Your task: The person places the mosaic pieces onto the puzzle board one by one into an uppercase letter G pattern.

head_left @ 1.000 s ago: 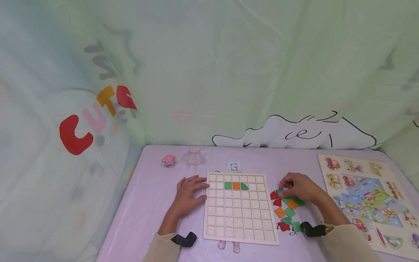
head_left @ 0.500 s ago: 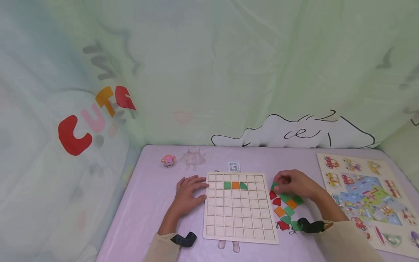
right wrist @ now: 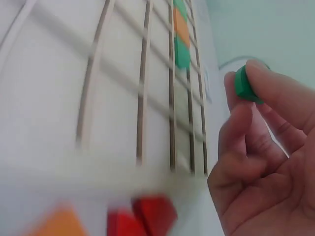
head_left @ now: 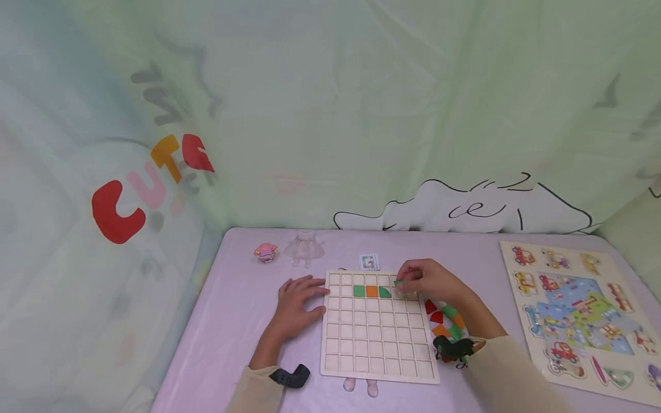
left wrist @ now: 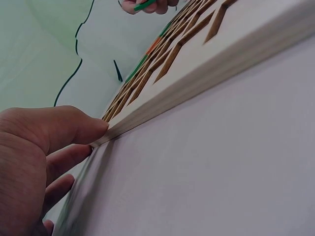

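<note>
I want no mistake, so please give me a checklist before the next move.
1. Fingers of the right hand pinch the green piece: ok.
2. Left hand touches the left edge of the board: ok.
3. Green square, orange square, green quarter-round lie in one row: ok.
4. Next cell right of the quarter-round is bare: ok.
5. Pinched piece set in a cell: not ok.
6. Its full shape: cannot tell, partly covered.

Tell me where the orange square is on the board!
In the head view, the orange square is on the board, second row down, between a green square on its left and a green quarter-circle on its right.
</note>
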### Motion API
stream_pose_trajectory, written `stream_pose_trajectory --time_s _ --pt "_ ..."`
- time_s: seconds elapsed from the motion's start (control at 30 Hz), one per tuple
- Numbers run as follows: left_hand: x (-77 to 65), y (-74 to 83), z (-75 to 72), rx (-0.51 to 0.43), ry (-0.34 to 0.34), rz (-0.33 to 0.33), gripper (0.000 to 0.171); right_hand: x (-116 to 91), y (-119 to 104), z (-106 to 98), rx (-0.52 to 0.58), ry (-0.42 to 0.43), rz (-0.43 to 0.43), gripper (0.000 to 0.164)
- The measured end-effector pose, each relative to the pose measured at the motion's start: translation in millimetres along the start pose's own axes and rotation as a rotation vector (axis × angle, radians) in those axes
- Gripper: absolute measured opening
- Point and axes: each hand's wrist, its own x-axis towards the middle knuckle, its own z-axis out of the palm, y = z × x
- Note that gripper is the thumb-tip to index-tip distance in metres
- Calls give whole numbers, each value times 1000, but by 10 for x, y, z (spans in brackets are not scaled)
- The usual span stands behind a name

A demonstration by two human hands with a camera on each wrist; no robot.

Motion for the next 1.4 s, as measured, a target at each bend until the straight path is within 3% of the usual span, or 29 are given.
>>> stream_pose_trajectory --time_s 0.27,0.43,0.57,0.7,0.97,1.13,1.4 --pt "5 16 -15 -18 -6 -3 34 124 -168 261 155 -51 -46 27" --pt "2 33 -30 -16 4 12 34 201 -228 399 189 -78 -101 31" --pt "0 34 -34 -11 14 28 34 255 -252 515 221 -66 -119 26" --pt "2 30 -35 -16 -2 20 35 280 -285 629 268 -17 -84 23" --pt "7 23 -37 -8 -21 3 35 316 -360 826 147 122 14 21" --pt "10 9 -28 -1 -23 1 35 336 -395 918 69 202 22 17" --pt "13 -14 -15 11 -29 -2 35 335 -452 998 -19 266 50 12"
